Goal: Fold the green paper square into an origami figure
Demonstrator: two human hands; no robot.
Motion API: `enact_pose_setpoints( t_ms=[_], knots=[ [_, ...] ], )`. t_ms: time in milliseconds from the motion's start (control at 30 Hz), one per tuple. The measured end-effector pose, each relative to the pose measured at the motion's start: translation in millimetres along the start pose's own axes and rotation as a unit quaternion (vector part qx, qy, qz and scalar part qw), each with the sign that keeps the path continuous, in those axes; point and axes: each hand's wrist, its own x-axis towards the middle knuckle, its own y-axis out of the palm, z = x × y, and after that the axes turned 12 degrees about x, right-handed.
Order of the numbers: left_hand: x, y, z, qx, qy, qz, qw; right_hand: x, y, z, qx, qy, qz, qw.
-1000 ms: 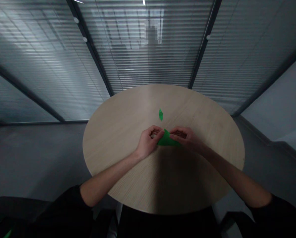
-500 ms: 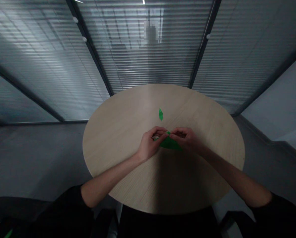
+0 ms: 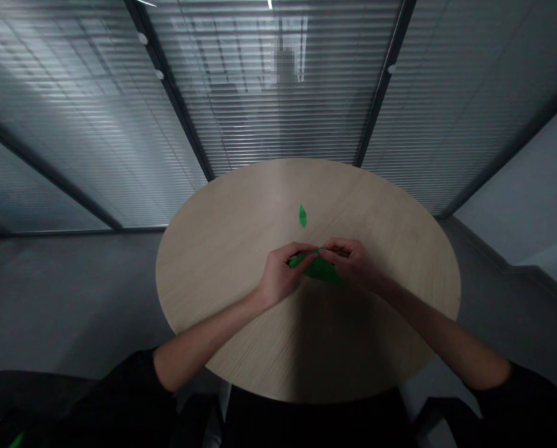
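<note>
On the round table — two hands grip one green paper; another piece lies apart.

Folded piece: folded green paper triangle, creased, one tip turned up
Small piece: narrow green paper sliver, lying flat, near and beyond the triangle

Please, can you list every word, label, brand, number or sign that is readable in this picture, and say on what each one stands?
None is readable: the folded green paper between the left hand and the right hand, the small green paper piece and the round pale wooden table show no text.
</note>
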Motion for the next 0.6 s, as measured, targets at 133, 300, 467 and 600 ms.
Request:
enact_pose_setpoints(
  t_ms=[133,300,467,600],
  knots=[
    [-0.4,-1.4,-2.2,0.009,-0.002,0.009,1.000,-0.2,0.0,0.3,-0.008,-0.007,-0.007,1.000],
    [-0.6,-2.3,-2.5,0.015,-0.004,0.014,1.000,-0.4,0.5,0.9,-0.019,-0.004,-0.014,1.000],
    [-0.5,-1.4,-0.4,0.018,0.000,0.010,1.000,-0.7,0.8,1.3,-0.026,-0.009,-0.017,0.999],
    [-0.3,-1.2,-0.1,0.017,0.003,0.011,1.000,-0.4,1.1,0.5,-0.016,-0.005,-0.018,1.000]
  ],
)
